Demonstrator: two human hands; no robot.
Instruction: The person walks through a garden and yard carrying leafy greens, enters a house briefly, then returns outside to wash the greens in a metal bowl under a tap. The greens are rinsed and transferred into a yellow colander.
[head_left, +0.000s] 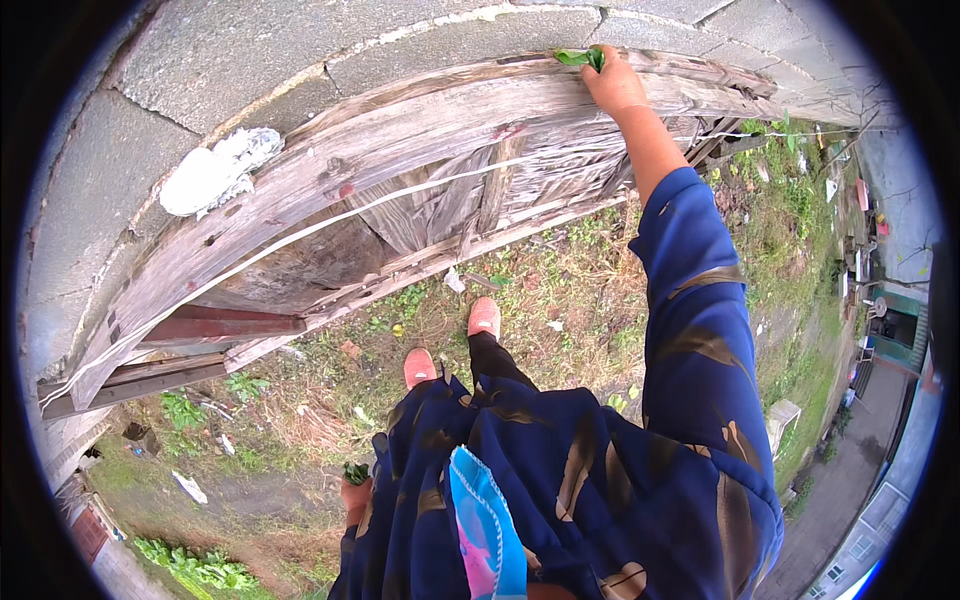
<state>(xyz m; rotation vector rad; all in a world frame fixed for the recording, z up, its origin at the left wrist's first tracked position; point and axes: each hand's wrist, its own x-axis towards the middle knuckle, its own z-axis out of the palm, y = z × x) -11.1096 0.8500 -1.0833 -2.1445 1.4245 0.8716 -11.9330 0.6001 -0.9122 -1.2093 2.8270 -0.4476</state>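
Observation:
My right hand (613, 81) reaches forward to the weathered wooden boards (450, 112) along the block wall. Its fingers close around some green leaves (576, 58), which stick out to the left over the top board. Low at my left side, my left hand (355, 493) is partly hidden by my dark blue patterned garment. A small bunch of dark green leaves (355, 472) shows at the top of its fist.
A grey concrete block wall (450, 37) rises behind the boards. Crumpled white plastic (217, 171) lies on them at left. A white cord (300, 234) stretches across their front. Grass and litter cover the ground (570, 292) around my pink shoes (484, 317).

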